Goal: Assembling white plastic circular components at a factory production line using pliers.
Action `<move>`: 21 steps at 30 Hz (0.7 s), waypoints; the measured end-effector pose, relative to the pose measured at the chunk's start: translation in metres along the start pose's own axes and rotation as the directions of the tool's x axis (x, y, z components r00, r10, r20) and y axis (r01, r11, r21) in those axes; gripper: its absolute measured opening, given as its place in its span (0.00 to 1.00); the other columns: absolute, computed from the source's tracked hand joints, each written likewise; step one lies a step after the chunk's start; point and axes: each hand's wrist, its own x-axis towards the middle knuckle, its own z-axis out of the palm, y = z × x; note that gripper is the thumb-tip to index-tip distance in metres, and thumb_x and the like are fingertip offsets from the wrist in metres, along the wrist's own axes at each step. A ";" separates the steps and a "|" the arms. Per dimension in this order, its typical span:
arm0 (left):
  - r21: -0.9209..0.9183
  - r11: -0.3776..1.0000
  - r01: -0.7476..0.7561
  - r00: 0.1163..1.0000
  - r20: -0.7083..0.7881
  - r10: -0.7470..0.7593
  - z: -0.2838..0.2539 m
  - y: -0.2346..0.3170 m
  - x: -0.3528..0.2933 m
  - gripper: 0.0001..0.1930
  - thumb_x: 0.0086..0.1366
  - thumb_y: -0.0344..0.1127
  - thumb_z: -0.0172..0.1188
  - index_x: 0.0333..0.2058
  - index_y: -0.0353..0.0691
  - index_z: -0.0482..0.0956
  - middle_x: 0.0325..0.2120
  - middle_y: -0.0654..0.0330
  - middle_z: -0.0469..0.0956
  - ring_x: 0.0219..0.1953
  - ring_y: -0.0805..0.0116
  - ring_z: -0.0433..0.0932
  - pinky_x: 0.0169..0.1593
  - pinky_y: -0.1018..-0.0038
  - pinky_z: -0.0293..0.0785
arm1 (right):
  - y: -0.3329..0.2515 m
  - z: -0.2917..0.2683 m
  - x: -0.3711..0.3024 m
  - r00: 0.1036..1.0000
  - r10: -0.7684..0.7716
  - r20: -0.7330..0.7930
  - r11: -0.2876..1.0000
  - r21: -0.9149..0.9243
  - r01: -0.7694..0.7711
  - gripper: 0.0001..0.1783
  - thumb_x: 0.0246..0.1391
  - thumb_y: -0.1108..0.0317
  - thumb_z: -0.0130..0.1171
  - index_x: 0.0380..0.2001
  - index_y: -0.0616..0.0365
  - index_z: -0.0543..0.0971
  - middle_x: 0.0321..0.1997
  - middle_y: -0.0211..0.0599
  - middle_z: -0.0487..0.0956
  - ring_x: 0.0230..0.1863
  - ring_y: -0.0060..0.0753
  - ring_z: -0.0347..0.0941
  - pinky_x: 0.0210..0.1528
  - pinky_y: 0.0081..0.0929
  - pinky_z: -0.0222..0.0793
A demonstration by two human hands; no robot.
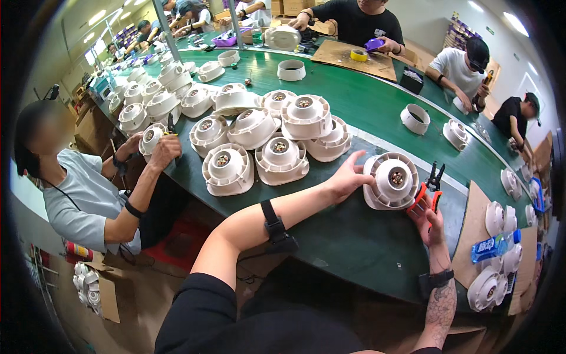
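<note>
A white round plastic housing with ribs and a central hub stands on the green table in front of me. Small copper-coloured parts show inside its hub. My left hand is at the housing's left side, fingers spread, with one fingertip against its rim. In my right hand is a pair of wire strippers with red-orange handles and a dark head pointing away from me. That hand is close by the housing's lower right edge; whether it touches the rim is hard to tell.
Several similar housings crowd the table at left. A co-worker handles another there. Beyond lie a green belt, white rings and more people working. At right are cardboard, a blue-capped bottle and stacked housings.
</note>
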 end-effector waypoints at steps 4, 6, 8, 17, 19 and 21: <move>-0.124 0.978 0.167 0.978 0.149 -0.148 -0.002 0.001 -0.003 0.37 0.53 0.20 0.64 0.63 0.37 0.63 0.47 0.52 0.77 0.49 0.60 0.79 0.54 0.66 0.77 | -0.001 0.004 -0.003 0.998 0.018 -0.064 0.999 -0.049 -0.021 0.59 0.39 0.46 0.77 0.69 0.62 0.57 0.67 0.41 0.66 0.67 0.40 0.65 0.68 0.41 0.61; -0.074 0.984 0.162 0.983 0.102 -0.154 -0.003 0.001 -0.003 0.35 0.54 0.20 0.62 0.61 0.36 0.62 0.45 0.52 0.77 0.45 0.61 0.80 0.50 0.66 0.79 | -0.003 -0.001 -0.002 0.998 0.023 -0.066 0.997 -0.075 -0.028 0.59 0.39 0.46 0.77 0.69 0.61 0.57 0.67 0.41 0.66 0.66 0.40 0.66 0.68 0.41 0.62; -0.029 0.991 0.129 0.990 0.068 -0.127 -0.003 0.000 -0.001 0.35 0.54 0.20 0.61 0.62 0.36 0.60 0.43 0.52 0.77 0.43 0.63 0.80 0.48 0.67 0.79 | -0.008 -0.003 -0.004 0.999 0.024 -0.046 0.995 -0.097 -0.028 0.59 0.39 0.48 0.77 0.69 0.61 0.57 0.66 0.43 0.68 0.64 0.41 0.68 0.66 0.40 0.65; -0.023 0.999 0.031 0.998 0.052 -0.030 -0.009 0.004 0.004 0.34 0.53 0.19 0.54 0.61 0.36 0.59 0.43 0.52 0.73 0.44 0.64 0.75 0.46 0.68 0.76 | -0.053 0.001 -0.021 0.991 0.051 0.126 0.992 -0.121 -0.036 0.60 0.36 0.58 0.78 0.69 0.63 0.56 0.67 0.49 0.67 0.65 0.47 0.68 0.66 0.41 0.65; 0.010 1.000 0.018 0.999 0.047 -0.018 -0.011 0.007 0.003 0.35 0.53 0.20 0.55 0.62 0.36 0.58 0.45 0.51 0.72 0.44 0.63 0.75 0.46 0.69 0.75 | -0.071 0.007 -0.023 0.991 0.094 0.091 0.928 -0.368 -0.054 0.57 0.37 0.60 0.78 0.68 0.62 0.58 0.67 0.48 0.67 0.63 0.47 0.70 0.65 0.41 0.66; 0.027 1.000 0.009 0.999 0.047 -0.010 -0.011 0.007 0.002 0.35 0.53 0.21 0.55 0.62 0.36 0.58 0.45 0.52 0.72 0.44 0.63 0.75 0.47 0.70 0.75 | -0.080 0.019 -0.025 0.990 0.122 0.072 0.901 -0.427 -0.080 0.52 0.39 0.64 0.77 0.67 0.60 0.61 0.66 0.47 0.69 0.60 0.46 0.73 0.63 0.40 0.68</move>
